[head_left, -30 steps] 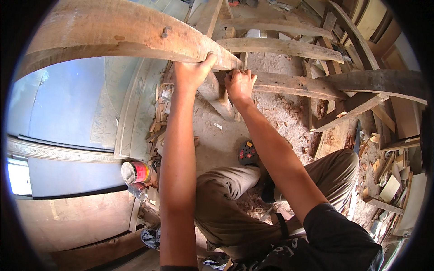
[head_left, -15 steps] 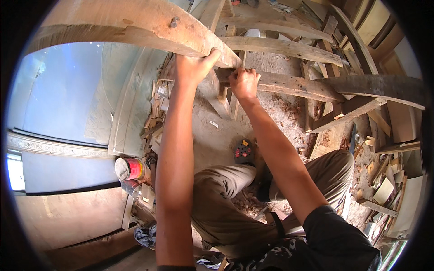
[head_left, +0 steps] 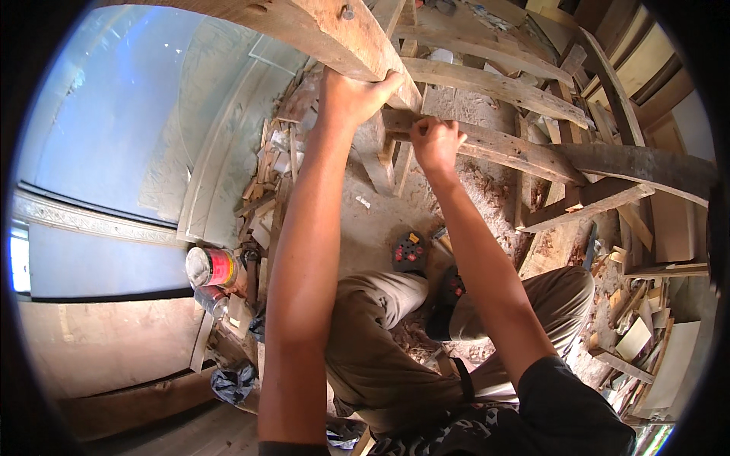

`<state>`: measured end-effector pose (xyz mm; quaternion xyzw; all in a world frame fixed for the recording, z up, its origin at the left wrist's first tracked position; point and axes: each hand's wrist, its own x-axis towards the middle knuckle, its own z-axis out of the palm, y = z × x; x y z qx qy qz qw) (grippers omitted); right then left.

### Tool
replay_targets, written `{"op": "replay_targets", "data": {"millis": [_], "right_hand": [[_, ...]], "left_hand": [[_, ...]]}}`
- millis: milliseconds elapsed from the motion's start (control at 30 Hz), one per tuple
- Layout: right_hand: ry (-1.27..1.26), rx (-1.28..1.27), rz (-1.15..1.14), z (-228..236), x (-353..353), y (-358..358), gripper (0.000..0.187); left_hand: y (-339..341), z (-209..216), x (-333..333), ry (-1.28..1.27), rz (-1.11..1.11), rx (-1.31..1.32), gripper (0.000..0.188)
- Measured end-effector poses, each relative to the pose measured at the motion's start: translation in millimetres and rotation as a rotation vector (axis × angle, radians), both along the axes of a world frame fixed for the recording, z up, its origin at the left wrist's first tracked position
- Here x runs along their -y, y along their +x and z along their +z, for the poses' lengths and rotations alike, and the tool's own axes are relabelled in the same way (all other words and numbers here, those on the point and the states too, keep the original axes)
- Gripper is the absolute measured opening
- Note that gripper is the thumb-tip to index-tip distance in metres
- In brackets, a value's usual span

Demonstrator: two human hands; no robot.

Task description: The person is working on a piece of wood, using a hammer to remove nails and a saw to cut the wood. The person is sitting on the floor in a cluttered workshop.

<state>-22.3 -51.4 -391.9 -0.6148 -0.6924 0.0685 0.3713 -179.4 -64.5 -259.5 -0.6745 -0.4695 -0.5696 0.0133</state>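
Left hand [head_left: 351, 97] clamps the far, thick curved wooden beam [head_left: 304, 26]; right hand [head_left: 435, 140] curls closed round one weathered brown plank [head_left: 502, 148] just beside it.

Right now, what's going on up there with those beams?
A person reaches up with both arms. The left hand grips the lower edge of a thick, weathered wooden beam. The right hand is closed against a rough, narrower wooden plank just below it. Wood scraps and a red-and-yellow tin can lie on the dusty floor below.
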Motion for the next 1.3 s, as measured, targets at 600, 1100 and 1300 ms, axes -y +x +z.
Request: {"op": "replay_targets", "data": {"millis": [600,1100,1300], "right_hand": [[0.059,0.001,0.080,-12.6,-18.3,-21.2,0.020],[-0.052,-0.324,0.168,34.4,-54.6,91.7,0.022],[-0.077,-0.603,0.536,101.9,-64.7,43.8,0.018]], "left_hand": [[1.2,3.2,2.9,-0.008,0.011,-0.002,0.043],[-1.2,-1.1,5.6,-0.183,0.054,0.041,0.064],[5.7,4.4,16.7,-0.174,-0.047,0.107,0.038]]}}
